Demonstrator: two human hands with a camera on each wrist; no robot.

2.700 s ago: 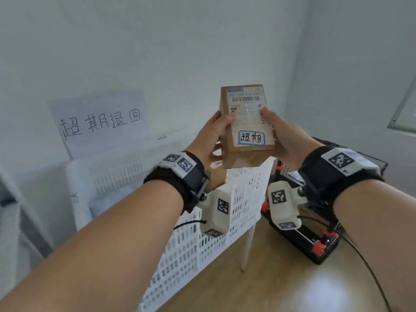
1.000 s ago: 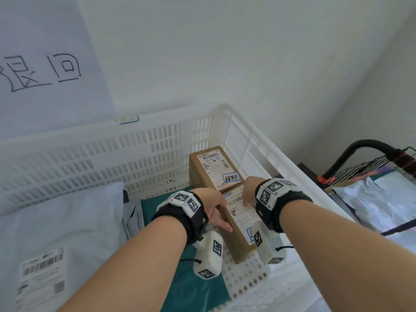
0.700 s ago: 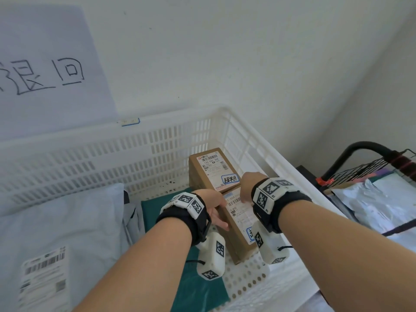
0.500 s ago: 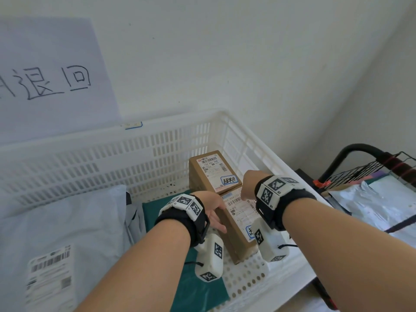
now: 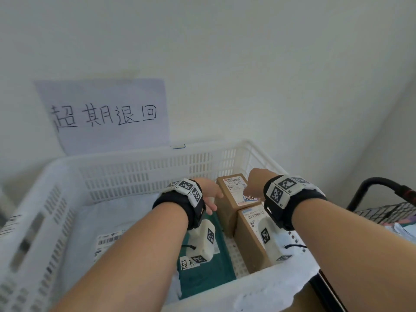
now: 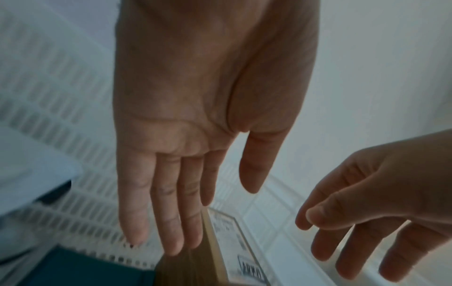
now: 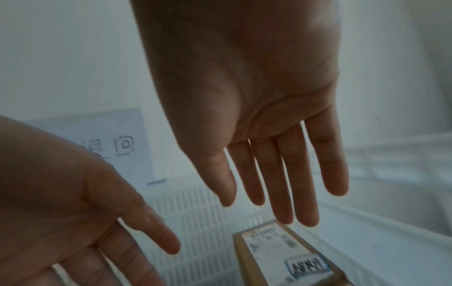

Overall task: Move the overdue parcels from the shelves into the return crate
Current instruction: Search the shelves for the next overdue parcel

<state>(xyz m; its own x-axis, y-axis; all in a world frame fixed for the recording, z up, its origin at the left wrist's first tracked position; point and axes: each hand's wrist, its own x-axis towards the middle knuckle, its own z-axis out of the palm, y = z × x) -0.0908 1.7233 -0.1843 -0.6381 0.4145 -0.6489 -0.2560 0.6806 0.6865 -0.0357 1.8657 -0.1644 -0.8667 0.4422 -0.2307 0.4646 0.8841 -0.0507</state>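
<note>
Two brown cardboard parcels lie end to end at the right of the white return crate (image 5: pixel 126 167): the near parcel (image 5: pixel 249 235) and the far parcel (image 5: pixel 234 192), each with a shipping label. A grey mailer bag (image 5: pixel 108 221) and a dark green parcel (image 5: pixel 202 273) lie to their left. My left hand (image 5: pixel 209 194) hovers above the crate with straight fingers (image 6: pixel 171 212), empty. My right hand (image 5: pixel 254 183) hangs above the far parcel (image 7: pixel 286 253), its fingers (image 7: pixel 283 183) straight, holding nothing.
A paper sign (image 5: pixel 105 115) with handwritten characters hangs on the wall behind the crate. A black cart (image 5: pixel 382 194) with a wire basket and mailers stands at the right. The white wall is close behind.
The parcel I held in front of me now lies in the crate. Both hands have let go of it and lifted up and back, and my view has risen.
</note>
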